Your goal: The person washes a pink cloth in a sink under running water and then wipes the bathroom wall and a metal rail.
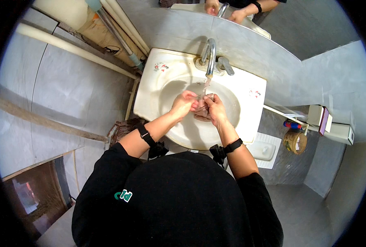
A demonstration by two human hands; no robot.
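Over the white sink basin (232, 92), a wet brownish-pink cloth (202, 115) hangs between my two hands in the falling water. My left hand (185, 103) pinches its upper left part with closed fingers. On the other side, my right hand (215, 108) grips the upper right part between thumb and fingers. The cloth's lower part droops toward the basin; its full shape is hidden by folds and water. Just above the hands, the curved chrome faucet (211, 57) pours a stream. Its lever handle (225, 66) stands to the right of the spout.
A mirror (281, 24) runs along the wall behind the sink. Pipes (80, 51) cross the left side. Right of the sink are a squat toilet (265, 151), a wicker waste basket (295, 142) and a white box (340, 133). A dark cloth (123, 131) hangs by my left elbow.
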